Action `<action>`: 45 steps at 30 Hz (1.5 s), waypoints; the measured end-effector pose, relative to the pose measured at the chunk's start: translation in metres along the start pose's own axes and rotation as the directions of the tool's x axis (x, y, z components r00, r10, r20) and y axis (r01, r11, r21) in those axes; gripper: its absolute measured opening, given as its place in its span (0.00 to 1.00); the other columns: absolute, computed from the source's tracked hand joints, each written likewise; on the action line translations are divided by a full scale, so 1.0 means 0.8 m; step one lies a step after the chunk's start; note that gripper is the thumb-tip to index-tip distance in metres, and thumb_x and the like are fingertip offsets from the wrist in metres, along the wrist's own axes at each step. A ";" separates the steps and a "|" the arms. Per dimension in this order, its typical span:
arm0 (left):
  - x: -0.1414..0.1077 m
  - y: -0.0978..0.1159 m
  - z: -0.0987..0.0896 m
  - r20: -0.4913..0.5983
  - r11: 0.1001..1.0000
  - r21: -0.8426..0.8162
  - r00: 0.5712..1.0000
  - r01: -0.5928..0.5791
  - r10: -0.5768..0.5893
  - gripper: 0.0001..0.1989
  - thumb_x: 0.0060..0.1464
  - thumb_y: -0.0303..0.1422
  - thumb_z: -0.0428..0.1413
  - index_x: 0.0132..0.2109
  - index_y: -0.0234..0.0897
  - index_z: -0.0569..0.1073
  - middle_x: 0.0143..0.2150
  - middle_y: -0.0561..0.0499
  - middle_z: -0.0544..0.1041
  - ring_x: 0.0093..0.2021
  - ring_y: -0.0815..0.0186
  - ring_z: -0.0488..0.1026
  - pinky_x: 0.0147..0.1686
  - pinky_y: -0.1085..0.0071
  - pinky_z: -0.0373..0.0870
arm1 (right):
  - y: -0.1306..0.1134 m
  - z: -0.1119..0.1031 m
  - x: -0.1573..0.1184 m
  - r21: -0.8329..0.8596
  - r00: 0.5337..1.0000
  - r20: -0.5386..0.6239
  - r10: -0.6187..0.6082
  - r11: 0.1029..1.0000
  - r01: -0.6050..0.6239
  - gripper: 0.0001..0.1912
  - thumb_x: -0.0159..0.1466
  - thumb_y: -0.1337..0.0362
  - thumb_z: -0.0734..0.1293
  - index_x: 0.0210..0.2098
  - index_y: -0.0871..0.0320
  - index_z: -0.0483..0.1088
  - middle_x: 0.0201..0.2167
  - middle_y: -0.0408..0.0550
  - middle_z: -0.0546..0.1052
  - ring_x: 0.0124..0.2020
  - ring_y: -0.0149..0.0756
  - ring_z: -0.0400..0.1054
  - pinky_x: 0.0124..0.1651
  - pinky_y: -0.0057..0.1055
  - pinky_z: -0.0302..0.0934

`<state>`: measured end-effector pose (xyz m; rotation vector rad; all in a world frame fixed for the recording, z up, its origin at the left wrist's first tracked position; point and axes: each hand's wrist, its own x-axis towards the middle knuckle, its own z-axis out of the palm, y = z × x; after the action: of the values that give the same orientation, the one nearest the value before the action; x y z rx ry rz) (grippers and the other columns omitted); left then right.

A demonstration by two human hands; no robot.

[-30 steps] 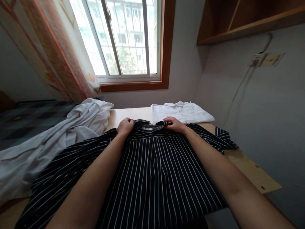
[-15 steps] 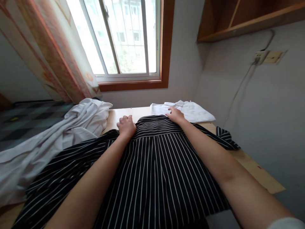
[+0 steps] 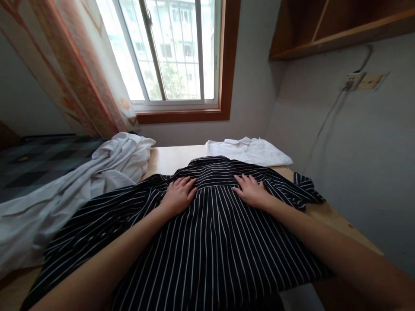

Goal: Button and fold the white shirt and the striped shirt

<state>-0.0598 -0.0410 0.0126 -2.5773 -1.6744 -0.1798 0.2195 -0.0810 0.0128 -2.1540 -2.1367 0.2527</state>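
A black shirt with white stripes [image 3: 214, 233] lies spread on the wooden table, its back upward and its collar at the far side. My left hand [image 3: 178, 194] rests flat on the upper left of the shirt's back, fingers apart. On the upper right of the back lies my right hand [image 3: 251, 191], palm down with its fingers spread. Neither hand grips the cloth. One sleeve stretches toward the lower left, and the other reaches the table's right side, its end turned over.
A folded white garment [image 3: 248, 151] sits at the table's [image 3: 177, 157] far right. Crumpled white cloth [image 3: 119, 160] covers the left side, beside a checked bedspread [image 3: 52, 160]. Behind are a window [image 3: 175, 56] and a curtain [image 3: 81, 65]; a shelf [image 3: 350, 36] hangs upper right.
Both hands have come back toward me from near the collar and shoulders onto the shirt's upper back. My left hand has gone from curled to flat. The shirt's shoulders now lie more spread out.
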 end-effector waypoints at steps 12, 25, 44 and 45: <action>0.016 0.027 -0.006 0.177 0.995 -0.055 0.981 0.088 -0.077 0.37 0.61 0.58 0.36 0.71 0.47 0.52 0.74 0.49 0.47 0.72 0.44 0.43 0.63 0.33 0.42 | 0.078 0.018 0.006 -0.040 0.997 -0.065 -0.042 0.998 0.040 0.35 0.69 0.39 0.48 0.70 0.47 0.50 0.72 0.45 0.49 0.73 0.48 0.38 0.69 0.62 0.30; 0.045 0.007 0.000 0.131 0.994 -0.106 0.991 0.017 -0.003 0.35 0.62 0.56 0.39 0.70 0.45 0.56 0.73 0.45 0.50 0.72 0.44 0.46 0.62 0.32 0.43 | 0.081 0.017 0.031 -0.009 0.992 -0.106 -0.071 0.997 0.071 0.35 0.69 0.40 0.50 0.69 0.50 0.53 0.72 0.49 0.52 0.72 0.47 0.42 0.69 0.60 0.33; -0.020 -0.017 -0.068 -0.159 0.984 0.166 0.983 -0.065 0.092 0.18 0.59 0.25 0.47 0.50 0.37 0.77 0.50 0.47 0.79 0.51 0.57 0.72 0.53 0.62 0.66 | -0.035 -0.006 -0.040 0.111 0.885 -0.058 -0.462 0.878 0.466 0.32 0.70 0.42 0.51 0.68 0.47 0.56 0.71 0.48 0.54 0.72 0.47 0.41 0.70 0.54 0.36; -0.024 -0.032 -0.077 -0.163 0.978 0.209 0.987 0.019 0.015 0.19 0.59 0.25 0.47 0.52 0.36 0.76 0.50 0.46 0.78 0.50 0.56 0.72 0.52 0.61 0.66 | -0.041 -0.001 -0.044 0.133 0.885 -0.017 -0.466 0.876 0.464 0.34 0.69 0.40 0.51 0.69 0.46 0.54 0.72 0.47 0.51 0.72 0.48 0.40 0.70 0.56 0.34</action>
<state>-0.0947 -0.0555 0.0705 -2.3392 -1.5485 -0.1975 0.1870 -0.1155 0.0215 -1.5066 -2.4805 0.3548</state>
